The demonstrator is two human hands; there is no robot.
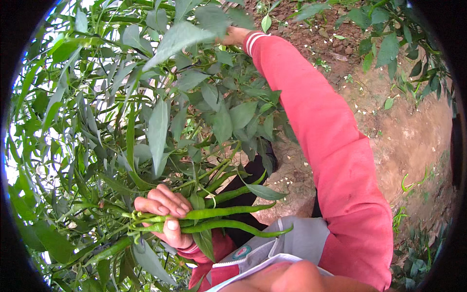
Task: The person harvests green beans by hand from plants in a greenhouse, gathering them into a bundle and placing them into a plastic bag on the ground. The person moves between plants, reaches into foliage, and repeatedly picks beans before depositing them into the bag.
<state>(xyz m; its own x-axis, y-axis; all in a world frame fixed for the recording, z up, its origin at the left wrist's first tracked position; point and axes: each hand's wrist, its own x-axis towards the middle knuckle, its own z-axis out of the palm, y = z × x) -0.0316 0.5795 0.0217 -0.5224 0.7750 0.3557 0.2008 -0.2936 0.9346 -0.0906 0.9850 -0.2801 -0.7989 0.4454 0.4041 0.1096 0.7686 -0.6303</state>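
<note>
Several long green chili peppers (233, 211) are gripped at their stem ends between the thumb and fingers of my left hand (163, 205), low and left of the middle. Their curved tips point right, across the front of the grey and red jacket. Beside them, leaves and stems of a pepper plant (222, 120) touch or overlap the bunch. At the top, my right hand (235, 35) reaches into the foliage at the end of an outstretched red sleeve. Leaves cover its fingers, so what it touches is hidden.
Dense pepper plants (109, 69) fill the left side. Bare soil (405, 135) runs down the right, with a few loose green peppers (405, 183) lying on it. More foliage (388, 49) hangs at the top right. A dark trouser leg (251, 175) shows beneath the leaves.
</note>
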